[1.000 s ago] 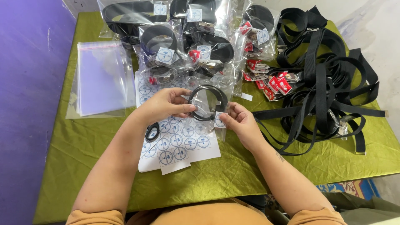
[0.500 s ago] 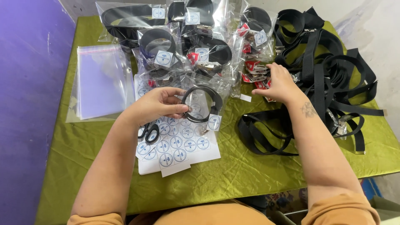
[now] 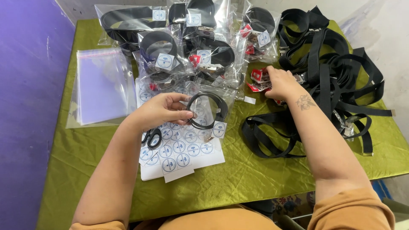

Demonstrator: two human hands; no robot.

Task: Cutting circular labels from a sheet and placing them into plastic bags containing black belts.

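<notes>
Bagged strap held at left; right hand at the red tags.

Surface: a table under a green cloth, set against a purple wall on the left. The left hand pinches closed on a clear bag holding a coiled black strap, raised just above the sheet of round stickers at table centre. Black scissors lie on that sheet, just beside the left wrist. The right hand rests among the small red tags; its fingertips are hidden, so whether it grips one cannot be told. Filled bags are stacked at the far edge, empty clear bags lie at left, loose black straps at right, partly cut off by the frame. Versus one second ago: the right hand has left the bag and moved right to the tags; the left hand keeps its hold.
</notes>
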